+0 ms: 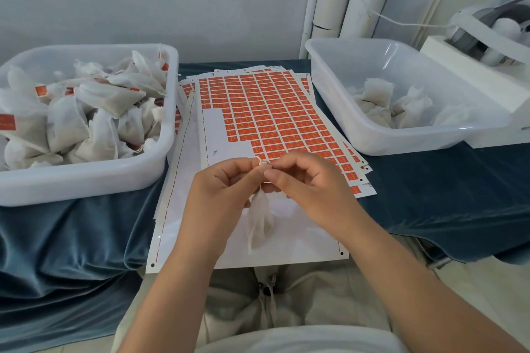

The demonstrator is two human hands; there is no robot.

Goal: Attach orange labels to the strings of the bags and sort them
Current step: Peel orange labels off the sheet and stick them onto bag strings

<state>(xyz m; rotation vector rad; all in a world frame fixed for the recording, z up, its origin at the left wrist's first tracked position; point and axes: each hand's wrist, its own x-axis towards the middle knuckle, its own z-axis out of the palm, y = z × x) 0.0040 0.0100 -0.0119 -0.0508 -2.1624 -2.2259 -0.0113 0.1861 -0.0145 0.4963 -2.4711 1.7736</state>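
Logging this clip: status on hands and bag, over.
Left hand, right hand pinch string; bag hangs over label sheet. No label seen on it. Nothing blocking.

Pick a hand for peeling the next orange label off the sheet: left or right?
Right, likely. Both hands pinch the string, bag hanging below. The right hand lies beside the unpeeled orange labels; the left hand is over the peeled, bare part of the sheet.

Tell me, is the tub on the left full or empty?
Nearly full. White bags, some with orange labels, heap up to the rim of the left tub.
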